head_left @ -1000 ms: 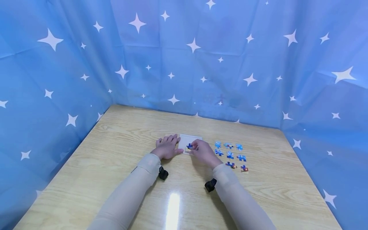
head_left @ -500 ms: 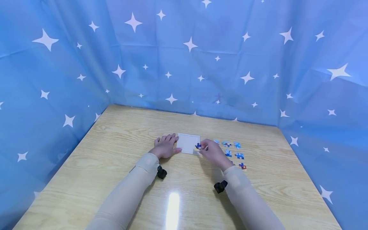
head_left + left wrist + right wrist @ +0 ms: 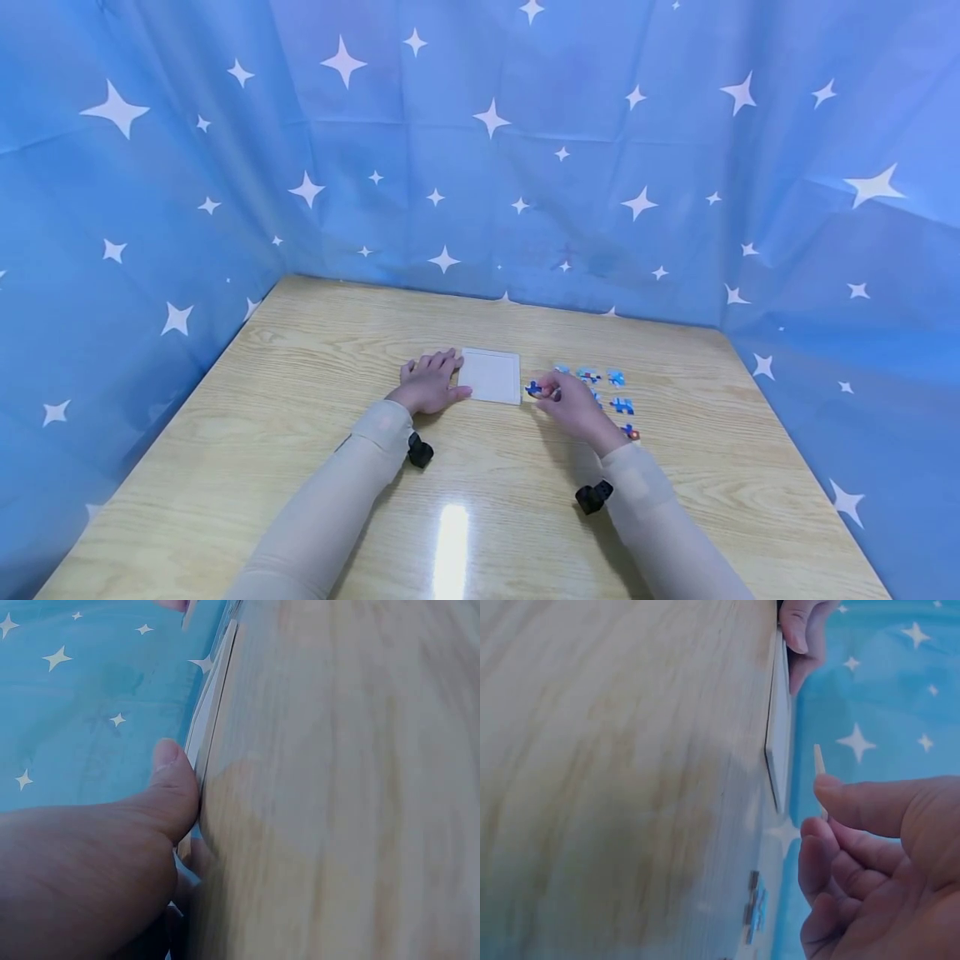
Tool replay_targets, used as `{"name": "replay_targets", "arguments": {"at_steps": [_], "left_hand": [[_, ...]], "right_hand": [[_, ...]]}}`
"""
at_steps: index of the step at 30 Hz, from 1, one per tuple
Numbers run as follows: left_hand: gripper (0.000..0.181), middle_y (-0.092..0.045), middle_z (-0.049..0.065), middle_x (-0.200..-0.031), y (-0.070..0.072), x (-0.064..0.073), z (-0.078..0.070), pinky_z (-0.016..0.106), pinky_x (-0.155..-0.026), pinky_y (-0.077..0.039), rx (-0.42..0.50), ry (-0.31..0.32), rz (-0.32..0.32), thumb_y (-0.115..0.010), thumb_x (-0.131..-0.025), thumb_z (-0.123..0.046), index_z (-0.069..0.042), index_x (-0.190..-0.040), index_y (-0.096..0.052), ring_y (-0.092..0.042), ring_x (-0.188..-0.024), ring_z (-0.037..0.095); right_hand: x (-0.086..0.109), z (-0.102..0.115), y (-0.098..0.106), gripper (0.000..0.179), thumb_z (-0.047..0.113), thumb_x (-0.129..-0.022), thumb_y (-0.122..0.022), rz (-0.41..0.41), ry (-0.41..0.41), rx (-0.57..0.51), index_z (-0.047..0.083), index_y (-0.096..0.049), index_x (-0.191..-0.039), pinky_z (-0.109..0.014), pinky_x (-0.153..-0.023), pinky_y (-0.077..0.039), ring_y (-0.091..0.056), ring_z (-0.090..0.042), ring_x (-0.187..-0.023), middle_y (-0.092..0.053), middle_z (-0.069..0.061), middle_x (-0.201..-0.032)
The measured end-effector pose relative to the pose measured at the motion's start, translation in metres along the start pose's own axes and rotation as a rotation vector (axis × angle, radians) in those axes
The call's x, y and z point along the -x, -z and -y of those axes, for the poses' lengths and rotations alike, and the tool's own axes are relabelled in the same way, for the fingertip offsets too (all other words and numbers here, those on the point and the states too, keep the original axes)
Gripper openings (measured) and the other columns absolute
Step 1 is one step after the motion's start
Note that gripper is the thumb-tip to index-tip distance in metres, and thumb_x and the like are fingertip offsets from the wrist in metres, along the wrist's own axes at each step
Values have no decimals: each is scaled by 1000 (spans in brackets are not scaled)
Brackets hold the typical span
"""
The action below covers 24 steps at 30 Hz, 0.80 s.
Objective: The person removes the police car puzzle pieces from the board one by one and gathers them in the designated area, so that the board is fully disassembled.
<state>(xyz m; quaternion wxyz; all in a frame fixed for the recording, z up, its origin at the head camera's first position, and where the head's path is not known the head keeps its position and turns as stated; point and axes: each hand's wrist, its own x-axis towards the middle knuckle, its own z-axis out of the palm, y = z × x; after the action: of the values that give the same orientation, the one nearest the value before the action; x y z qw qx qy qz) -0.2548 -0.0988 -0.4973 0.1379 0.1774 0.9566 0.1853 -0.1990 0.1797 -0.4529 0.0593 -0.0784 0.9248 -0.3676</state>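
A white square puzzle tray point(image 3: 490, 376) with a low raised rim lies on the table. My left hand point(image 3: 429, 384) rests at its left side, fingers spread and thumb at the near left corner; in the left wrist view the thumb point(image 3: 176, 787) touches the tray's edge. Just right of the tray, my right hand point(image 3: 572, 402) pinches a dark blue puzzle piece point(image 3: 533, 389) between thumb and fingers. The right wrist view shows that piece edge-on point(image 3: 820, 769), held above the table. Its printed face is too small to make out.
Several loose puzzle pieces point(image 3: 622, 406) lie in rows right of the tray, partly hidden behind my right hand. The wooden table point(image 3: 360, 333) meets a blue star-patterned curtain point(image 3: 450, 167) at the back and sides.
My right hand has moved right with the puzzle piece, from over the tray to beyond its right edge. More of the tray shows. My left hand stays at the tray's left side.
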Motion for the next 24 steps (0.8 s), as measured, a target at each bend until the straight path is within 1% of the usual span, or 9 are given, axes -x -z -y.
{"name": "replay_targets", "arguments": {"at_steps": [5,8,14,20,24], "left_hand": [[75,-10,1,-171,0,0,0,64,-115,-8,3,-5,-7,-44,-102,-62,-25,-164,-23,-11,-154,33],[75,-10,1,-171,0,0,0,64,-115,-8,0,-7,-6,-44,-102,-63,-25,-164,-23,-11,-154,33],[75,-10,0,-171,0,0,1,65,-115,-9,-6,-5,-7,-44,-101,-64,-26,-164,-24,-12,-154,33],[76,-9,0,-171,2,2,-1,65,-115,-8,4,-6,5,-43,-101,-65,-27,-164,-22,-11,-154,32],[76,-8,0,-171,2,3,-1,64,-115,-7,5,-4,7,-42,-101,-64,-26,-164,-21,-10,-154,32]], "right_hand": [[4,-4,3,23,4,-96,-69,7,-18,-7,-1,-63,-117,-33,-71,-48,-58,-21,-89,-61,-7,-99],[6,-6,4,23,4,-96,-68,13,-25,-7,-1,-63,-118,-34,-71,-49,-57,-20,-88,-61,-7,-100],[8,-8,5,20,4,-95,-69,22,-30,19,0,-63,-114,-34,-71,-48,-55,-20,-84,-60,-6,-98],[12,-13,7,18,2,-93,-71,22,-13,48,-1,-64,-110,-34,-73,-46,-53,-20,-81,-58,-6,-90],[13,-19,10,17,4,-93,-72,26,-12,74,-1,-65,-107,-33,-69,-44,-52,-19,-80,-57,-6,-88]]}}
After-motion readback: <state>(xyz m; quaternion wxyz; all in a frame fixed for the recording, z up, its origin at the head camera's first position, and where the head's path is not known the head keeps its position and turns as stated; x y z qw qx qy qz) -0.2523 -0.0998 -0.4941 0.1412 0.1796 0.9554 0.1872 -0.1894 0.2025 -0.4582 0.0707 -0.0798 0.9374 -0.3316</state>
